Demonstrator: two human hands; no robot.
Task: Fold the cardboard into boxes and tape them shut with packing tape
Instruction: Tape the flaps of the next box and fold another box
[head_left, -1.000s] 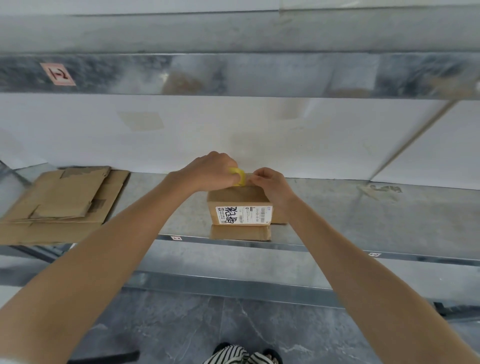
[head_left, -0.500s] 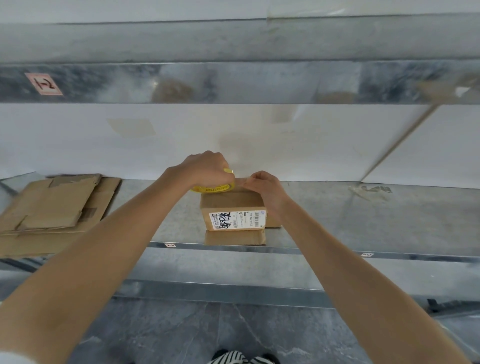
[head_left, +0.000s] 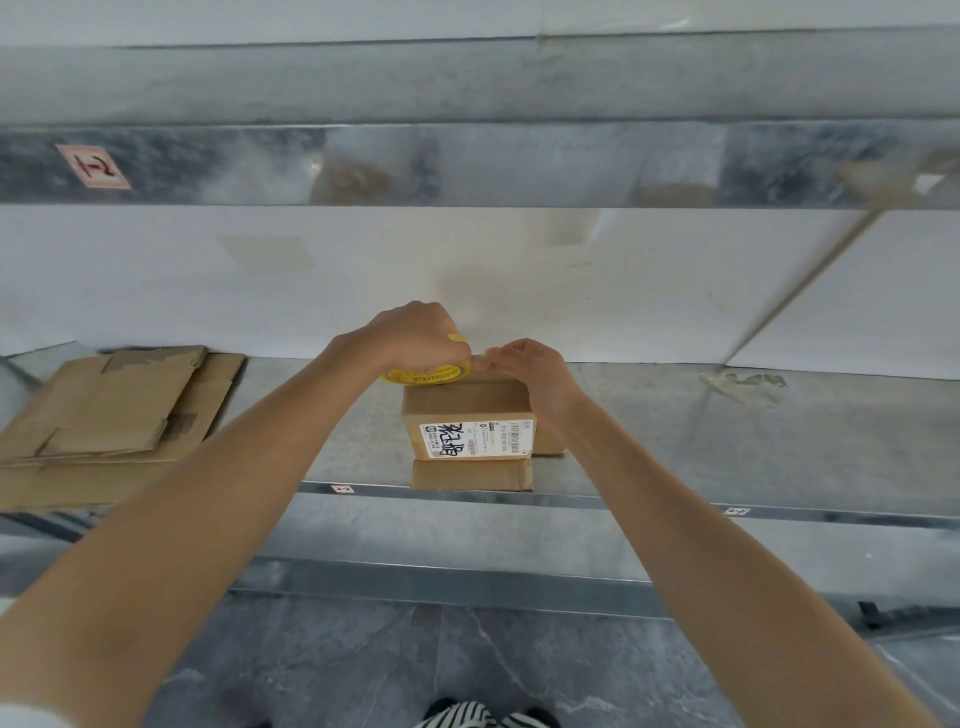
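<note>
— Curled over the yellow tape roll (head_left: 426, 375), the left hand (head_left: 410, 335) grips it on top of the box (head_left: 465, 408); the right hand (head_left: 537, 371) pinches what looks like the tape end (head_left: 480, 359), just beside the roll.
— And the surface?
— Grey metal shelf (head_left: 727, 447), white wall (head_left: 156, 291) behind, a metal beam (head_left: 467, 161) overhead (small tag (head_left: 92, 166) on it), stone floor (head_left: 337, 665) below.
— Anything around?
— Flattened cardboard (head_left: 119, 410) stacked well to the left; the forearms (head_left: 260, 493) cross the near view.
— The box itself?
— Small, brown, upright near the shelf's front edge, white label (head_left: 475, 440) with black scrawl and a barcode facing us.
</note>
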